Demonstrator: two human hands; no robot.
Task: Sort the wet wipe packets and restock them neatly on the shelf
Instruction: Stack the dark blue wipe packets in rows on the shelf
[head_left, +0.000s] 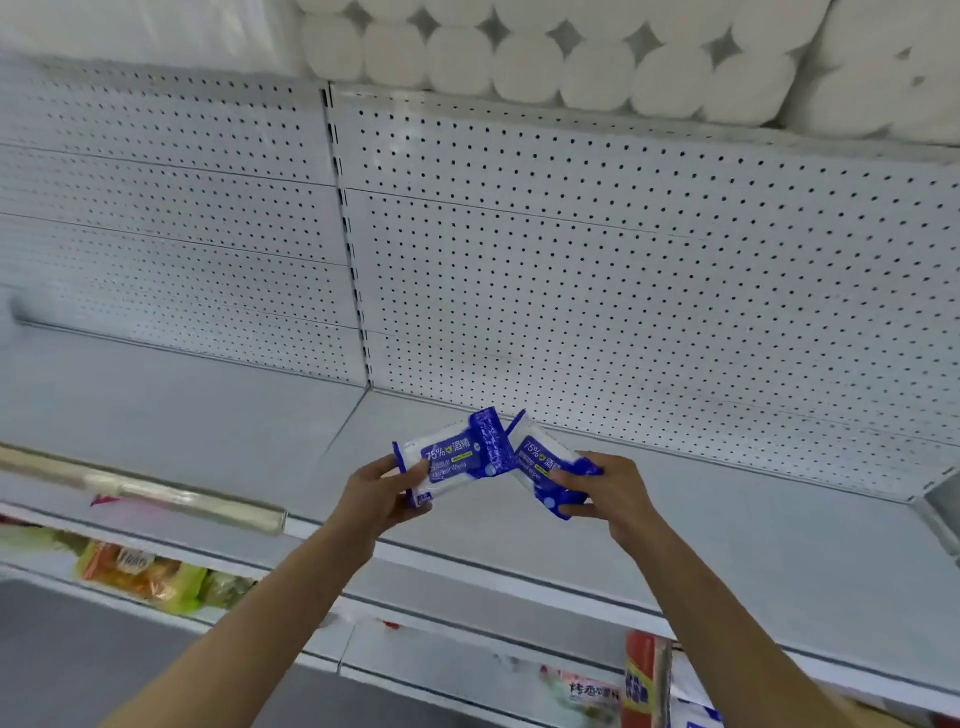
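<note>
At the frame's centre, one blue-and-white wet wipe packet (457, 457) was gripped by the left hand (382, 499) and a second wet wipe packet (545, 462) by the right hand (610, 493), both held above the white shelf (727, 519), top corners nearly touching.
</note>
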